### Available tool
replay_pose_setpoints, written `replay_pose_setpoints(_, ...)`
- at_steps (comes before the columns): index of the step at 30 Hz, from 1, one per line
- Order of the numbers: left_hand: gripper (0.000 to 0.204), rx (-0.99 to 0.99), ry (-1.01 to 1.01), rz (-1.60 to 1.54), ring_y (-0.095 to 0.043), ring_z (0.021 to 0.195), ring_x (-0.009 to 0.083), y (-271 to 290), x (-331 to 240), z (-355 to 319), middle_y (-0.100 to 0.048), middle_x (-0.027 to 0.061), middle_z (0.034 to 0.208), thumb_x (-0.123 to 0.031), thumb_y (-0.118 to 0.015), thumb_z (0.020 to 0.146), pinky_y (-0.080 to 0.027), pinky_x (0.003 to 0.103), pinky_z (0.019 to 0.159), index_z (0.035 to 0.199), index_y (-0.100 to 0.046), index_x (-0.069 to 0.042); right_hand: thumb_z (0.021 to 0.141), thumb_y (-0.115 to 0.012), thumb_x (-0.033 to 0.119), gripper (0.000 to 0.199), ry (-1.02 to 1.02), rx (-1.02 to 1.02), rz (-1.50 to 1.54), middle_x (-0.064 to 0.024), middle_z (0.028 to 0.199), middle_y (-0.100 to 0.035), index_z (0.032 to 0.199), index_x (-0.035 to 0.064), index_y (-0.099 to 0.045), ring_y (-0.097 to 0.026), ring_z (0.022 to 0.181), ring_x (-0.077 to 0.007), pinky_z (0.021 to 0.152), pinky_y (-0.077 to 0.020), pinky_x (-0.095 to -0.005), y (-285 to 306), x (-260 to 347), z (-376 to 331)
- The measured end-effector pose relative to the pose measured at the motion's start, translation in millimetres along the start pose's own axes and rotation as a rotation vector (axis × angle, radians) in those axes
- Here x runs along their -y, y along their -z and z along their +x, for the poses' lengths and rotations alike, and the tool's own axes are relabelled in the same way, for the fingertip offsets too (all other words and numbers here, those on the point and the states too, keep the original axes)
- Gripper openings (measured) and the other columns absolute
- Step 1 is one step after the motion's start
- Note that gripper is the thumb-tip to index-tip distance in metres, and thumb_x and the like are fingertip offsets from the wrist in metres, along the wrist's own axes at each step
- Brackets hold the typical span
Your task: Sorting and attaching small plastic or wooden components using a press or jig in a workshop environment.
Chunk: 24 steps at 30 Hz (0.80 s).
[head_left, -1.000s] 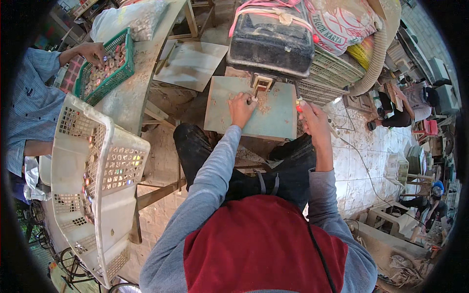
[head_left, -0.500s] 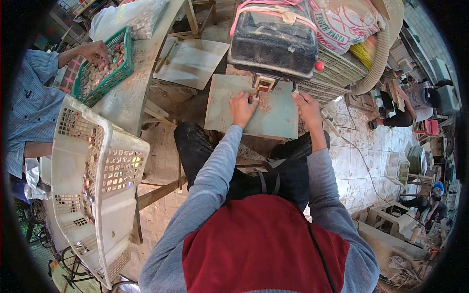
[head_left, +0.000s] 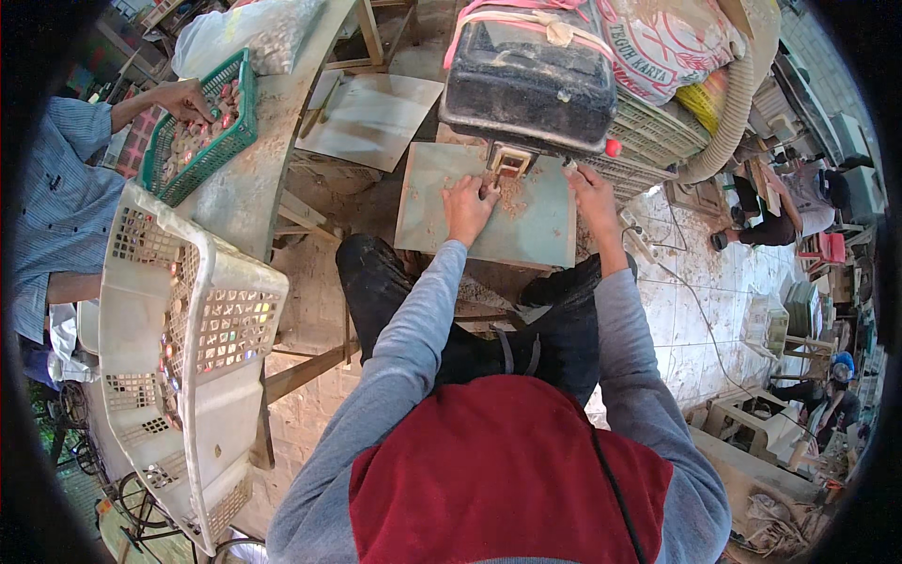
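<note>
A black, dusty machine (head_left: 526, 92) with pink straps over its top stands in front of me. Below its front edge is a small wooden frame-like opening (head_left: 511, 163), above a pale green board (head_left: 442, 219) strewn with wood shavings (head_left: 512, 195). My left hand (head_left: 467, 209) rests on the board just left of the opening, thumb and fingers closed around something small and brownish that they mostly hide. My right hand (head_left: 592, 195) is closed on a lever handle (head_left: 570, 167) at the machine's right side.
To my left stands a cream plastic crate (head_left: 202, 376). Beyond it, another person's hand (head_left: 188, 99) reaches into a green basket (head_left: 246, 122) of small wooden pieces on a bench. A ribbed hose (head_left: 736, 132) and a white sack (head_left: 662, 47) sit right of the machine. A cable crosses the tiled floor.
Both my hands keep their places and grips. The other person's hand has shifted slightly in the green basket. The whole view has moved very slightly.
</note>
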<state>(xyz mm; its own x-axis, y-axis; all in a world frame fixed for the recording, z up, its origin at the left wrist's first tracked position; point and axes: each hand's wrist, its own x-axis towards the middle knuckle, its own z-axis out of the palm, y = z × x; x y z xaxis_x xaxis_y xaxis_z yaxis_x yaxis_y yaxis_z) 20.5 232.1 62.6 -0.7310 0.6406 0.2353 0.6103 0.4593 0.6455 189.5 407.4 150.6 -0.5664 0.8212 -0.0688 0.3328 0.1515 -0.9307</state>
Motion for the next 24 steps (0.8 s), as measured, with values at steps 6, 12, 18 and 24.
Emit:
replay_pose_setpoints(6,0.025,-0.102,-0.061,-0.069,-0.06,0.088,0.0241,-4.3,3.1,-0.6,-0.062,0.004,0.087,-0.032,-0.076,0.081,-0.034,0.044,0.083,0.093,-0.072,-0.01,0.089,-0.072,0.036,0.052,0.187,-0.013,-0.048,-0.0078,0.088,-0.069,0.122,-0.0034,-0.066,-0.058,0.078,-0.0115,0.073,-0.0485,-0.0301,1.0,-9.1,27.3)
replay_pose_setpoints(12,0.025,-0.074,-0.055,-0.056,-0.059,0.085,0.0245,-4.9,5.4,-0.7,-0.061,0.0039,0.087,-0.03,-0.077,0.08,-0.033,0.042,0.08,0.091,-0.071,-0.009,0.091,-0.069,0.029,0.041,0.015,0.048,-0.2,-0.0169,0.1,-0.069,0.117,-0.0021,-0.066,-0.063,0.089,-0.0154,0.08,-0.0488,-0.0334,4.8,-11.3,40.4)
replay_pose_setpoints(18,0.023,-0.093,-0.059,-0.089,-0.059,0.084,0.0252,-4.9,5.6,-1.1,-0.061,0.0048,0.086,-0.029,-0.078,0.079,-0.033,0.042,0.081,0.087,-0.071,-0.008,0.093,-0.062,0.019,0.034,0.501,-0.144,-0.434,-0.0212,0.109,-0.063,0.125,0.0087,-0.064,-0.063,0.088,-0.0425,0.071,-0.051,-0.0477,4.1,-11.1,64.9)
replay_pose_setpoints(24,0.021,-0.071,-0.063,-0.047,-0.059,0.086,0.0259,-6.7,7.5,0.8,-0.061,0.0062,0.087,-0.026,-0.077,0.08,-0.034,0.042,0.083,0.088,-0.071,-0.007,0.091,-0.061,0.017,0.033,0.788,-0.191,-0.586,-0.0137,0.095,-0.059,0.124,0.0122,-0.064,-0.063,0.084,-0.0375,0.069,-0.0517,-0.0478,21.3,25.4,78.7)
